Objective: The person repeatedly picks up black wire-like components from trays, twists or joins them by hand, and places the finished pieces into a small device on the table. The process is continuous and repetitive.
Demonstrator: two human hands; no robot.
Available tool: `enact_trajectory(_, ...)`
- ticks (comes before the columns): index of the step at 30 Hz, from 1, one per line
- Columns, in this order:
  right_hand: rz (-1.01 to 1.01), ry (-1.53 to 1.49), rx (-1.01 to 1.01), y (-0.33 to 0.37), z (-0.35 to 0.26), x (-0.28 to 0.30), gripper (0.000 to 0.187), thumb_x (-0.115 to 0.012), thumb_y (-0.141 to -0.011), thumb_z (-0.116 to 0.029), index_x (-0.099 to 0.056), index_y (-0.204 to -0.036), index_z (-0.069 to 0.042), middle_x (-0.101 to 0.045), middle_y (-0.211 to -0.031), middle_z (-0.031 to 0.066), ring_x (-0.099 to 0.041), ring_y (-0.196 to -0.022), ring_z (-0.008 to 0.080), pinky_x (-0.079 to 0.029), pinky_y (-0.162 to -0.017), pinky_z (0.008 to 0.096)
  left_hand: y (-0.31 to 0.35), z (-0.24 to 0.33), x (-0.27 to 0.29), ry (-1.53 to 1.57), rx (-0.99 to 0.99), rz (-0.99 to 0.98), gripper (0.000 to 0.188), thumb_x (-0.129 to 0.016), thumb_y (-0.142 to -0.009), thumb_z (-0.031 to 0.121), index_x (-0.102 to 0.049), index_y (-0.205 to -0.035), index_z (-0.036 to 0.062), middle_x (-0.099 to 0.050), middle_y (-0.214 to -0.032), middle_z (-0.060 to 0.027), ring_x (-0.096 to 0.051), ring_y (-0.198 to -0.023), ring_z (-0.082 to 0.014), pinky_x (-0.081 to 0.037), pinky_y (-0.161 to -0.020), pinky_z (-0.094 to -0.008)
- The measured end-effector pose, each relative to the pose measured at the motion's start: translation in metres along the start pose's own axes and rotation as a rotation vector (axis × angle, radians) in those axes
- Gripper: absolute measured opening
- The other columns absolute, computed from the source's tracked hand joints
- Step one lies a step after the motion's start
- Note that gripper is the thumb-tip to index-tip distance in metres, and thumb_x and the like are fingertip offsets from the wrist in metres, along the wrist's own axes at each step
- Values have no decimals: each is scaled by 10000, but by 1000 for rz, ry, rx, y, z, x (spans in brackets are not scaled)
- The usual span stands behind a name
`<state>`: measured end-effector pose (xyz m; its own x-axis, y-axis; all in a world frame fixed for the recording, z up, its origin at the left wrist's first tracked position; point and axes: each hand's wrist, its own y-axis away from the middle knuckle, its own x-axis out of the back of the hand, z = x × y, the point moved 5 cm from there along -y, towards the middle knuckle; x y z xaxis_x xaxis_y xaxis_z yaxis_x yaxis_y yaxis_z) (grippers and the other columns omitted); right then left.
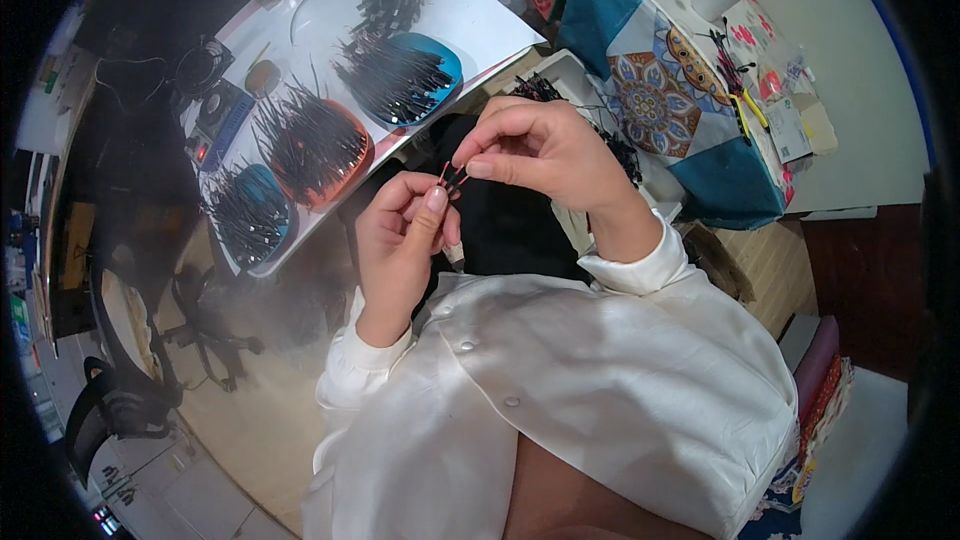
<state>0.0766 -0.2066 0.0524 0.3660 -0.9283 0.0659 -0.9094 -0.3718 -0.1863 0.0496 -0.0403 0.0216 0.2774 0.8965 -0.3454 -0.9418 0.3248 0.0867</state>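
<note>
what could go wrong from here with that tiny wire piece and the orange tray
The small black-and-red wire piece is pinched in the fingertips of the left hand, with the right hand right at it, so it might slip and drop. The orange tray sits near the edge of the white table; a bump could knock it off.

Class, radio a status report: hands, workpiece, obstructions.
Left hand pinching small black-and-red wire piece. Right hand at its upper end, grip unclear. Nothing covering either hand; orange tray off left.
</note>
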Motion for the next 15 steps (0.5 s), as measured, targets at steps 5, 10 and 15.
enact_trajectory(5, -5, 56, -87, 1, 6, -1, 89, -700, -831, -63, -678, -871, 14, -554, -819, 18, -516, -764, 78, -401, -640, 210, 0, -1, -2, -276, -80, 34, 136, -542, -967, 118, -587, -958, -10, -584, -703, -2, -488, -603, -23, -354, -537, -168)
enact_trajectory(10, 106, 121, -10, 9, 1, 15, 90, -701, -830, -86, -661, -842, -6, -526, -810, -6, -494, -714, 60, -407, -631, 201, -5, -5, -4, -429, -74, 15, 139, -545, -954, 98, -607, -904, -16, -568, -681, -11, -500, -621, -61, -400, -573, -213)
enact_trajectory(15, 492, 227, -36, 57, 12, 126, 118, -705, -830, -140, -683, -878, -34, -649, -811, 3, -570, -785, 78, -466, -712, 241, -5, -12, -3, -382, -65, -44, 138, -559, -967, 152, -580, -934, 20, -522, -708, 29, -428, -559, -29, -272, -475, -173)
